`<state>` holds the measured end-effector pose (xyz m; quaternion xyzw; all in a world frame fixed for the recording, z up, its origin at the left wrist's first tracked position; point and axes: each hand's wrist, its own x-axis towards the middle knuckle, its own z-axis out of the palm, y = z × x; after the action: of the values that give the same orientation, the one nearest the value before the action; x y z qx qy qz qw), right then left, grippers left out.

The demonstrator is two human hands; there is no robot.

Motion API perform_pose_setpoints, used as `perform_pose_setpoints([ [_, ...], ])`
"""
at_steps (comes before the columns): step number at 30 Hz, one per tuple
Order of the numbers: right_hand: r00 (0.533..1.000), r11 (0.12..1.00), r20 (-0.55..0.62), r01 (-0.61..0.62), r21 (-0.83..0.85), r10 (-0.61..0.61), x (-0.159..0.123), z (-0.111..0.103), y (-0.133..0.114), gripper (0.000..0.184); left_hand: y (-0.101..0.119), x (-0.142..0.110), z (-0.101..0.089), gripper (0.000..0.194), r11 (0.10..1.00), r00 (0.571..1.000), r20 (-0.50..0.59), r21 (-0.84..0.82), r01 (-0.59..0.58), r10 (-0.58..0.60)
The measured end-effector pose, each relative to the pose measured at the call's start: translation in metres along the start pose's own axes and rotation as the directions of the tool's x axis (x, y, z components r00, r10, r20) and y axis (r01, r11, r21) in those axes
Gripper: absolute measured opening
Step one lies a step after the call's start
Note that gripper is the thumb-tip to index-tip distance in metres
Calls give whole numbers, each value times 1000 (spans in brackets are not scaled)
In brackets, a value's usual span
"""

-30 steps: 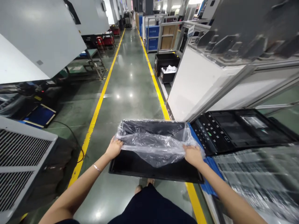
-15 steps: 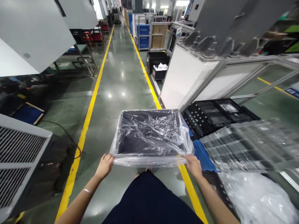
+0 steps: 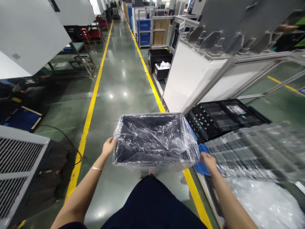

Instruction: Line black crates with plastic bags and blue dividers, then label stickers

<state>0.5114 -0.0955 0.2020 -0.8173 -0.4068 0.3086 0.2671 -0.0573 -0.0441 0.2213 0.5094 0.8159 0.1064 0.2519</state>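
Observation:
I hold a black plastic bin (image 3: pixel 152 149) in front of me above the floor, lined with a clear plastic bag (image 3: pixel 154 135) that wraps over its rim. My left hand (image 3: pixel 108 147) grips the bin's left side with fingers curled on the bag-covered rim. On the bin's right near corner, my right hand (image 3: pixel 208 159) is closed over the edge. My dark clothing (image 3: pixel 152 203) shows below the bin.
A black printer panel with buttons (image 3: pixel 221 116) lies to the right, beside clear blister trays (image 3: pixel 257 149) and loose plastic film (image 3: pixel 267 200). Yellow floor lines (image 3: pixel 91 105) border a green aisle. A grey vented machine (image 3: pixel 19 165) stands at left; black bins (image 3: pixel 159 62) sit further down.
The bag has been pulled fully over the bin's rim, and my hands have shifted from the near edge to the bin's two sides. The view has moved slightly forward.

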Motion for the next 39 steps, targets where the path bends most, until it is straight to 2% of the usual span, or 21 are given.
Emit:
perform_pose_setpoints([
  [3,994,996,-61,88,-32,-89,61,7,-56,69,40,11,3,60,994,997,-53,103,-43,49],
  [5,965,949,-60,236,-208,-254,91,19,-93,81,55,18,-2,48,979,996,-86,201,-16,33],
  [7,930,835,21,339,-433,-367,115,27,-125,72,54,29,-21,42,969,989,-141,233,76,-44],
  [9,924,733,126,365,-575,-361,137,30,-146,45,39,43,-50,47,953,964,-220,229,198,-148],
  [12,926,689,212,374,-621,-312,170,33,-163,26,17,63,-89,43,919,911,-336,226,323,-237],
  [14,914,685,226,402,-607,-336,188,36,-169,27,18,66,-95,39,915,879,-439,248,319,-187],
  [15,900,676,242,433,-596,-363,196,39,-172,30,25,62,-88,39,923,891,-444,295,247,-96],
  [17,860,647,286,507,-570,-422,207,44,-177,37,50,48,-56,40,911,938,-297,410,-43,178],
  [18,841,630,310,538,-560,-443,212,46,-179,36,66,38,-32,38,844,929,-55,440,-307,366],
  [20,818,604,348,574,-553,-459,219,49,-184,28,95,16,26,23,749,831,219,360,-556,512],
  [21,814,598,360,579,-554,-455,222,49,-186,26,106,7,57,19,699,759,339,303,-647,555],
  [22,812,592,374,583,-556,-447,226,49,-189,24,114,1,85,24,619,642,494,238,-749,587],
  [23,808,584,394,589,-558,-438,229,48,-192,23,117,-4,110,33,584,577,600,214,-783,554],
  [24,803,574,414,596,-562,-429,234,47,-195,21,116,-5,131,44,573,543,679,216,-791,493],
  [25,799,563,431,601,-567,-419,238,46,-200,20,112,-4,148,56,575,536,738,248,-780,410],
  [28,800,538,441,599,-593,-406,256,50,-218,21,81,11,168,81,613,634,759,432,-661,149],
  [30,805,533,421,592,-604,-417,268,62,-233,23,56,21,164,85,627,697,716,524,-577,43],
  [33,808,551,412,589,-592,-422,281,92,-252,22,36,31,153,84,636,744,668,583,-506,-21],
  [36,838,592,390,546,-593,-382,274,112,-261,21,56,33,157,66,647,755,656,578,-498,-5],
  [38,847,612,305,527,-590,-436,250,109,-259,28,89,27,168,46,662,738,670,518,-542,79],
  [39,829,611,250,542,-577,-500,232,103,-255,32,109,23,174,39,667,719,679,467,-580,150],
])
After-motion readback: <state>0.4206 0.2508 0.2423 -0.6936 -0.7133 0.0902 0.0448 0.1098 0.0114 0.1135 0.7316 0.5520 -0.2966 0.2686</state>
